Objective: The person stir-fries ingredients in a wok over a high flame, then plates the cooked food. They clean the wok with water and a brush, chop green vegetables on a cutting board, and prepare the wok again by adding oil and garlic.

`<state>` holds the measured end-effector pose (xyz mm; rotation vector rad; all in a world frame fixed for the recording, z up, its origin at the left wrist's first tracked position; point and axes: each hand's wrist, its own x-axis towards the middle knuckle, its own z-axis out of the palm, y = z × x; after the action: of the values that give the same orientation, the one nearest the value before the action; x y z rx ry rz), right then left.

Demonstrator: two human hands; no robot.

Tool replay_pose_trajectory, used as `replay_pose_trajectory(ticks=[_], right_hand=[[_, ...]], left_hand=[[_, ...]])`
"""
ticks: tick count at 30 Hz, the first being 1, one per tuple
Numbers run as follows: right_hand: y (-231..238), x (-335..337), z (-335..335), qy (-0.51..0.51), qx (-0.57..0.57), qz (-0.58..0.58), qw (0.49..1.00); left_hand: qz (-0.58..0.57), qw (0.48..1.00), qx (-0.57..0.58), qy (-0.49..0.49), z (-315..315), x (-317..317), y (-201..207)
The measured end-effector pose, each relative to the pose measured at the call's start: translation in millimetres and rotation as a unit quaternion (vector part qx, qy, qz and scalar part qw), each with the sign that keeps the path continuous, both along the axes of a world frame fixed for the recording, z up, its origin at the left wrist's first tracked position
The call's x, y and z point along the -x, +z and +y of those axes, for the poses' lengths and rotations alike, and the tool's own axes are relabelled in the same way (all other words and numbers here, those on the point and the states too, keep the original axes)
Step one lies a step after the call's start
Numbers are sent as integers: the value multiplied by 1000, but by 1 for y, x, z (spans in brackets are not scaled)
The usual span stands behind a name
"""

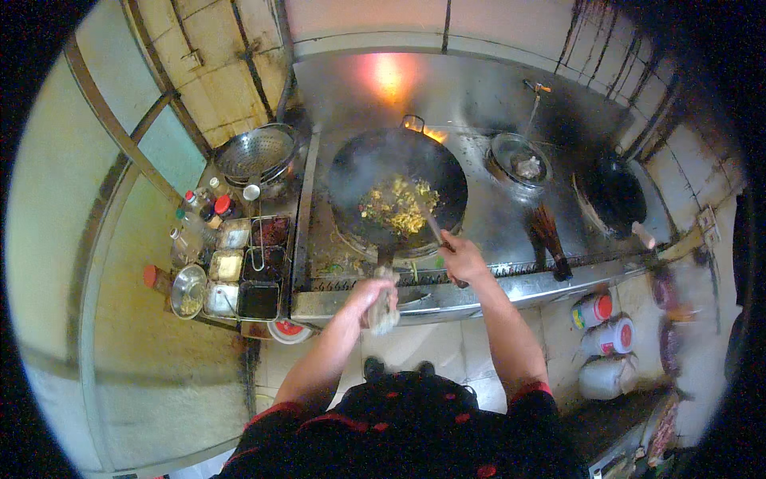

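- Nearest me, the person's left hand [372, 293], at the table's front edge, is closed on a pale cloth [384, 317] at the near end of the wok handle [385, 256].
- The right hand [465, 259], a little farther in, is wrapped round the shaft of a long-handled cooking tool [433, 225]; its far end reaches into the food, too hazy for me to name its shape.
- Off the front edge to the right, 3 plastic tubs [610, 338] stand on the floor.
- By the steel table's [503, 231] left edge, 6 square seasoning containers [227, 266] sit in 2 columns, a small ladle [258, 227] lying across them, with a metal bowl [189, 289] and bottles [187, 242] to their left.
- A bristly brush [548, 237] lies near the front edge, right of the wok.
- The big dark wok [345, 177] sits left of the table's middle; yellowish chopped food [404, 205] fills its near half under smoke.
- Toward the right edge is a second dark pan [613, 191].
- Farther back, a perforated strainer [255, 153] rests beyond the left edge and a metal basin [520, 152] toward the back right corner.
- Farthest off, orange flames [435, 134] lick behind the wok's rim.
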<state>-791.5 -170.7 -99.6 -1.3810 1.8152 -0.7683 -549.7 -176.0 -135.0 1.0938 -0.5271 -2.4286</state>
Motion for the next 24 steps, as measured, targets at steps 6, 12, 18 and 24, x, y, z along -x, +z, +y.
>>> replay_pose_trajectory(ticks=[6,12,18,24], right_hand=[[100,36,60,248,20,351,903],[82,32,54,76,10,351,933],[118,74,108,162,-35,321,933],[60,64,52,121,-18,359,925]], left_hand=[[48,996,68,-10,-66,26,15],[-17,999,24,39,-23,34,0],[-155,986,56,12,20,-5,29],[49,995,-59,70,-16,35,24]])
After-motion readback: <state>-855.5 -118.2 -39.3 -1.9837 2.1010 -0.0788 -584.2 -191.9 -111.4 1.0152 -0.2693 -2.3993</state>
